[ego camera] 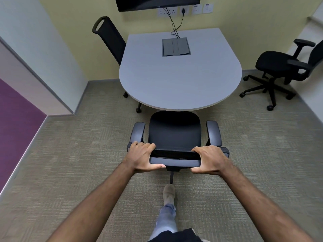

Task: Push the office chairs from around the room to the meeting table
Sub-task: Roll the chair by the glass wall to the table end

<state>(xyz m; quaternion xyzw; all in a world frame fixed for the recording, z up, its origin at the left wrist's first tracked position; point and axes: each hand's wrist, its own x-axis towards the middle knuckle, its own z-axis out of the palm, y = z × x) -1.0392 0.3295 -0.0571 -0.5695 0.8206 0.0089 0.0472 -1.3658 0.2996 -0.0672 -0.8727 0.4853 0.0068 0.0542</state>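
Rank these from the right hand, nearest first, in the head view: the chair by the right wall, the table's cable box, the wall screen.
From the right hand:
1. Chair by the right wall, off to the right.
2. Cable box, set in the tabletop ahead.
3. Wall screen, above the table's far end.

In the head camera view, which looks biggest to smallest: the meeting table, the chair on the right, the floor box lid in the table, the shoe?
1. Meeting table
2. Chair on the right
3. Floor box lid
4. Shoe

The lid and shoe look close in size, and the shoe is nearer the camera, so that order is unsure.
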